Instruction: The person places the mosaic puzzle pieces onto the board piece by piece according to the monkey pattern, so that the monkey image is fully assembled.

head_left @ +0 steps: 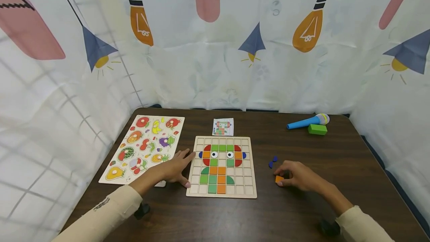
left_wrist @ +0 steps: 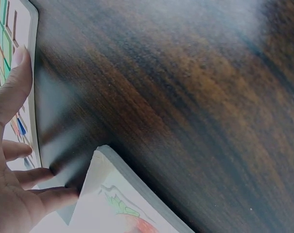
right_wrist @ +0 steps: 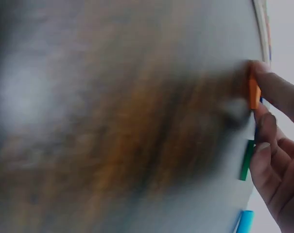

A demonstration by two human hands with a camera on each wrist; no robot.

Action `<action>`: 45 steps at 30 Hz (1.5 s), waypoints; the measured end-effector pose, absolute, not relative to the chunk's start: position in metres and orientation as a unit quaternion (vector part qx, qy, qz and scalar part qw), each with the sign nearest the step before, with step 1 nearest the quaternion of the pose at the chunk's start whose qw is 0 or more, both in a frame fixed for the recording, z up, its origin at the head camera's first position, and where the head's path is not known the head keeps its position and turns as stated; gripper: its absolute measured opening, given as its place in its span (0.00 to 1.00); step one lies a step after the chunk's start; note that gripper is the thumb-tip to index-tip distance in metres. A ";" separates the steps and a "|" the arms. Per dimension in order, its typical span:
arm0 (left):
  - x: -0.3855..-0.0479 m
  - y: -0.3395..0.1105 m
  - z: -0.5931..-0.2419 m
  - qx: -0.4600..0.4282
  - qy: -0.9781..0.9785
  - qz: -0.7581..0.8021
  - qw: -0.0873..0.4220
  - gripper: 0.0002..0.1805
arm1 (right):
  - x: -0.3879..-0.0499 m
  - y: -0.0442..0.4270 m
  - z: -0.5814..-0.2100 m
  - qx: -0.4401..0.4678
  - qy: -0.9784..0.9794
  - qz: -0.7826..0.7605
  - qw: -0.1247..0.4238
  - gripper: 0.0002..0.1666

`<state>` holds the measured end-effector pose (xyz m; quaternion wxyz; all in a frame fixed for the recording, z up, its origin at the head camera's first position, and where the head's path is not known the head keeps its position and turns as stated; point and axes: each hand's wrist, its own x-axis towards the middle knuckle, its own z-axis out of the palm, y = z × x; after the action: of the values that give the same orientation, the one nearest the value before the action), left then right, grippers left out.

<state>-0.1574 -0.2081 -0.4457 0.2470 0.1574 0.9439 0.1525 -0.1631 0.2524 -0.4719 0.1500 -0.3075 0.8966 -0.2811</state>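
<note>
A wooden grid board (head_left: 242, 187) lies in the middle of the table, with green, orange, red and blue tiles forming a figure with two eyes. My left hand (head_left: 176, 167) rests at its left edge, fingers spread; in the left wrist view the thumb (left_wrist: 16, 82) touches the board's rim. To the right of the board, my right hand (head_left: 299, 175) pinches an orange square tile (head_left: 279, 179) between thumb and fingers, as the right wrist view also shows. Two small blue pieces (head_left: 271, 164) lie just beyond that hand.
A fruit picture board (head_left: 115, 160) lies at the left, close to my left hand. Behind the grid board is a small pattern card (head_left: 223, 126). A blue toy microphone (head_left: 304, 122) and a green block (head_left: 317, 129) lie at the back right. A printed curtain hangs behind the table.
</note>
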 end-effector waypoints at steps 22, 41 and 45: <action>-0.159 -0.211 -0.446 0.159 0.944 0.144 0.250 0.60 | -0.157 0.240 -0.476 -0.302 0.905 -0.269 0.131 0.12; -0.158 -0.209 -0.446 0.161 0.943 0.151 0.248 0.61 | -0.157 0.123 -0.463 -0.356 0.851 -0.352 0.161 0.18; -0.158 -0.209 -0.446 0.160 0.944 0.151 0.247 0.61 | -0.153 0.098 -0.462 -0.382 0.835 -0.355 0.176 0.18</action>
<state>-0.1575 -0.2087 -0.4456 0.2474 0.1599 0.9436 0.1513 -0.1528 0.0984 -0.4624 0.1761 -0.3821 0.8349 -0.3548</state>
